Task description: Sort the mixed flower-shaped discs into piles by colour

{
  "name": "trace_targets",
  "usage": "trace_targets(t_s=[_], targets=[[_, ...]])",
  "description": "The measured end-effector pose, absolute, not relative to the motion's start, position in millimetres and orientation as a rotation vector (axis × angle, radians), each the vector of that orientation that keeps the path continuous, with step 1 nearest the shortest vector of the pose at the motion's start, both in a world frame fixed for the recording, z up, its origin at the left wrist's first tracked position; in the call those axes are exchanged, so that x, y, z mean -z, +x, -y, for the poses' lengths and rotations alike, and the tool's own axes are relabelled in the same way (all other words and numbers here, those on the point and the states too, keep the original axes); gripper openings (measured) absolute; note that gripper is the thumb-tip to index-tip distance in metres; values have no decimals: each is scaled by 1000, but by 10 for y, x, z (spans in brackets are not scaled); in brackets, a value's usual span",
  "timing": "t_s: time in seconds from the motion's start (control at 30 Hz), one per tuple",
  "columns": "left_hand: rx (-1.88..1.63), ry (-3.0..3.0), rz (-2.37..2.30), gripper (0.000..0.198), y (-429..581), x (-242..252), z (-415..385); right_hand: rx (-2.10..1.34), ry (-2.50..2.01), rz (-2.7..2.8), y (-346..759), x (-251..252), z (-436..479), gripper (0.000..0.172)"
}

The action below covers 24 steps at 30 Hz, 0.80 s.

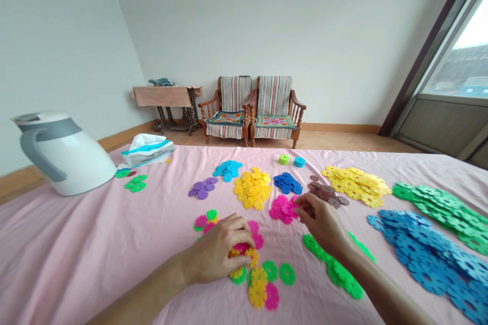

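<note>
One magenta pile (282,209): reached by pinched right hand (322,219), hold unclear. Discs (251,252): held by curled left hand (218,248); bare cloth (114,244) left of fingers.

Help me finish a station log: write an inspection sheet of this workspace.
Surface: pink cloth, wrinkled.
Job's things: flower-shaped discs; mixed pink, yellow and green discs near the front, a pink pile, a central yellow pile and other single-colour piles around.
Clutter: white jug and tissue box, toward the left.
Hands: left hand over the mixed discs; right hand at the pink pile; grip on any disc unclear.
Cables: nothing seen.
Surroundings: two wooden armchairs, cloth-covered table, pale walls.
</note>
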<state>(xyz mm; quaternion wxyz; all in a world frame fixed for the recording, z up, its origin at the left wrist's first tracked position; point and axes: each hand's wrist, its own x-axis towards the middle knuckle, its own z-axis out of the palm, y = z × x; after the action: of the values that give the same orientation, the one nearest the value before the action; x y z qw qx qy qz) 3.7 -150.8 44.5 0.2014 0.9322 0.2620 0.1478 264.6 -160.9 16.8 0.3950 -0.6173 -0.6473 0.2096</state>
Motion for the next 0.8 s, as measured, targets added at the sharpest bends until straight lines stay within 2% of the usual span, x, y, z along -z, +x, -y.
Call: trace_targets(t_s=[0.13,0.27,0.37,0.5,0.6,0.8], targets=[[-413,2595,-741,14,32,-431,1508,-615,-1537,1496,2728,-106,1546,16],[-428,2588,-740,14,27,-431,1510,-530,-1613,1550,2710,-164,1576,15],[-410,2594,-732,13,27,-448,1513,-513,-1568,1736,2588,-305,1691,13],[-402,2596,-733,13,28,-467,1516,-756,-1325,2136,2325,-484,1926,13],[-391,2603,-759,13,27,-464,1513,-790,-1294,2350,2165,-541,2078,6],[-372,2614,-803,11,19,-436,1494,-667,-1445,2484,2087,-566,2198,27]])
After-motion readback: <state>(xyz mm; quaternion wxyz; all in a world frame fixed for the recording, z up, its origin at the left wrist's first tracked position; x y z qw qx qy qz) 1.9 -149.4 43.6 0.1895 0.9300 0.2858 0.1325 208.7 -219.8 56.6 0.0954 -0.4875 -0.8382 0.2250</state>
